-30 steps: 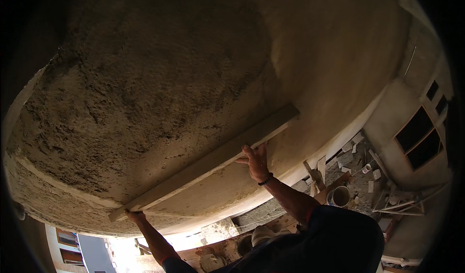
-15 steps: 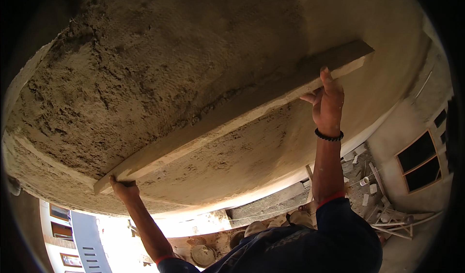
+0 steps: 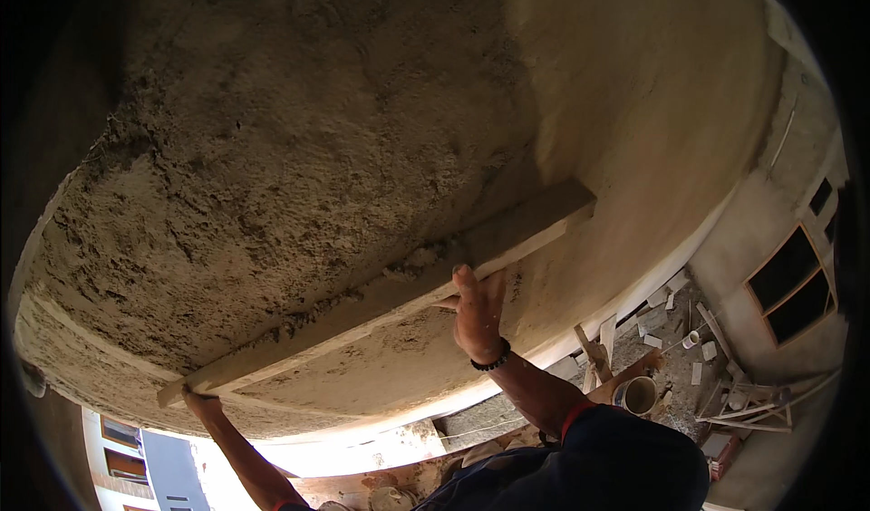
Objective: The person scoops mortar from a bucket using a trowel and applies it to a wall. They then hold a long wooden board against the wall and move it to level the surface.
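Note:
A long wooden straightedge [image 3: 362, 318] lies slantwise against a wall coated in wet grey-brown plaster [image 3: 317, 167]. Its left end is the lower one. My left hand [image 3: 203, 404] grips the board close to that end. Further right, my right hand [image 3: 480, 321], with a dark bead bracelet at the wrist, holds the lower edge, thumb pointing up; its other fingers are partly hidden. Clumps of mortar [image 3: 419, 263] have gathered along the upper edge. Above the board the plaster is rough and pitted, while to the right it looks smoother.
Below right, a bucket [image 3: 635, 395] stands by wooden planks, with a small white pail [image 3: 691, 340] and scattered block pieces on the ground. A wooden trestle [image 3: 757, 413] and a framed window [image 3: 793, 284] are at the far right.
The straightedge has moved down and left across the plaster with both hands on it. Its right end dropped most, and more mortar shows piled on its upper edge.

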